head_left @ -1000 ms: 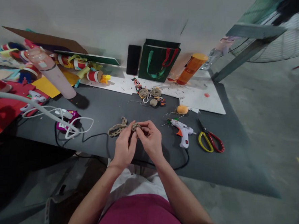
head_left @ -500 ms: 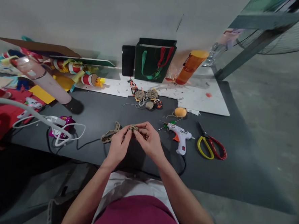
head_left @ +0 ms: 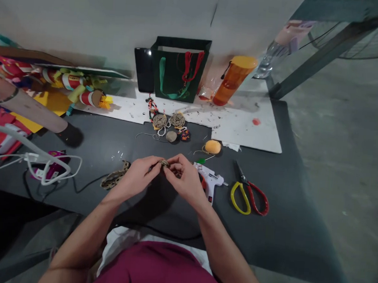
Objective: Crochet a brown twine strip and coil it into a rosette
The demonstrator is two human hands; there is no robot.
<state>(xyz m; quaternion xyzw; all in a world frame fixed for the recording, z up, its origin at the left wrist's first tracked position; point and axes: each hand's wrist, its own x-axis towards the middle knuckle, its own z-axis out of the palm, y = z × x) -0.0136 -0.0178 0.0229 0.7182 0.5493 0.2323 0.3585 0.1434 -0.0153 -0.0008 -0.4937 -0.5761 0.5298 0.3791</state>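
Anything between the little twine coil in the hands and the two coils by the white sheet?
Yes: a small grey ball on the dark mat, just in front of the two coils. Otherwise the way from the little coil looks open.

maroon top (head_left: 155,269), white cloth beneath (head_left: 118,246), bare forearms (head_left: 84,233)

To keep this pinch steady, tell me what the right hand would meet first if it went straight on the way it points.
The right hand points left at the small coil of braided cord, already at its fingertips, so that comes first. The left hand's fingers lie just beyond, though depth is hard to judge here.
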